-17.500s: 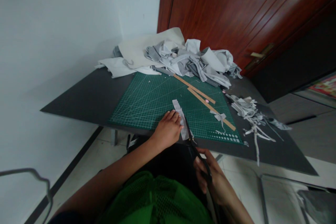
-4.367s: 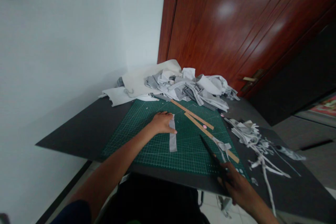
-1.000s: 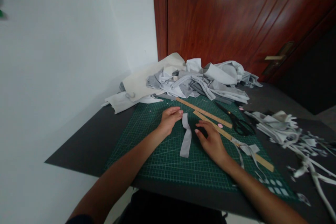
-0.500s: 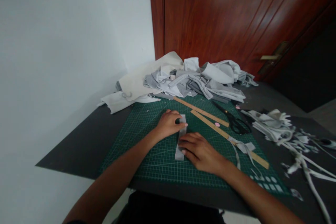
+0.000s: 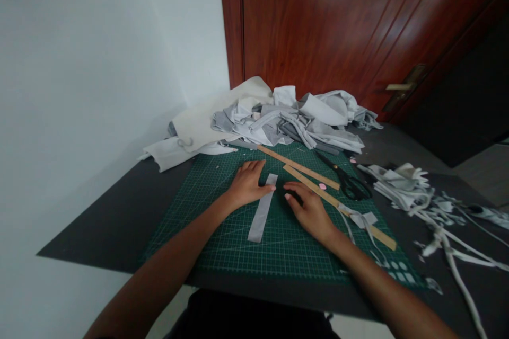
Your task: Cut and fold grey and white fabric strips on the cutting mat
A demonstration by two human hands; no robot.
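A narrow grey fabric strip lies flat on the green cutting mat. My left hand rests on the mat at the strip's far end, fingers stretched out, thumb touching the strip. Just right of the strip, my right hand lies on the mat with fingers extended and holds nothing. Black scissors lie on the mat's right side, beyond my right hand.
Two wooden rulers lie slanted across the mat. A heap of grey and white cloth fills the table's far edge. Cut strips and scraps spread over the dark table at right. A brown door stands behind.
My right hand has lifted off the strip's near end and moved up and right, beside the strip. The strip now lies straight and fully visible. Earlier the scissors were put down.
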